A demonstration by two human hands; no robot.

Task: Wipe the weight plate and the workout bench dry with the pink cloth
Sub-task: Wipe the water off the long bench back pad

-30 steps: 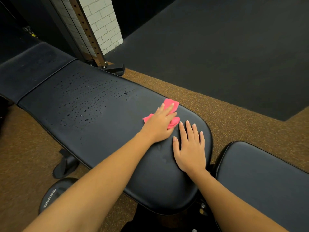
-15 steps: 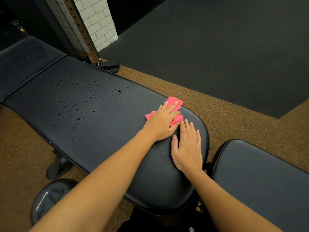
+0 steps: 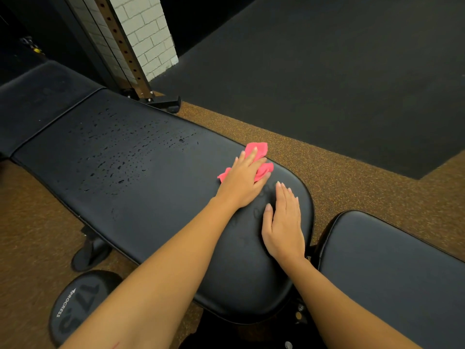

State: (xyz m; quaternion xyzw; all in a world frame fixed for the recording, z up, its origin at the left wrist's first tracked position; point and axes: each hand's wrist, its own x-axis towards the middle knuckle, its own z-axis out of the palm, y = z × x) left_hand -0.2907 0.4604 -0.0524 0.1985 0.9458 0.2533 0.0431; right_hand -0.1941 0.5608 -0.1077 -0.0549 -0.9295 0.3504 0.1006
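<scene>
The black padded workout bench (image 3: 151,197) runs from upper left to lower centre, with many water drops across its middle. My left hand (image 3: 241,182) presses the crumpled pink cloth (image 3: 259,154) flat on the pad near its far edge, fingers over the cloth. Just to its right, my right hand (image 3: 284,220) lies flat and empty on the rounded end of the pad, beside smeared wet marks. A black weight plate (image 3: 75,308) with white lettering lies on the floor at lower left, partly hidden by my left forearm.
A second black pad (image 3: 392,268) sits at the right, close to the bench's end. A rack upright with holes and its foot (image 3: 163,102) stand behind the bench by a white brick wall (image 3: 148,34). Brown speckled floor (image 3: 352,187) and black mats (image 3: 327,71) lie beyond.
My left hand has slid the pink cloth a little farther toward the bench's far edge. My right hand stays flat in the same spot. The view has shifted slightly.
</scene>
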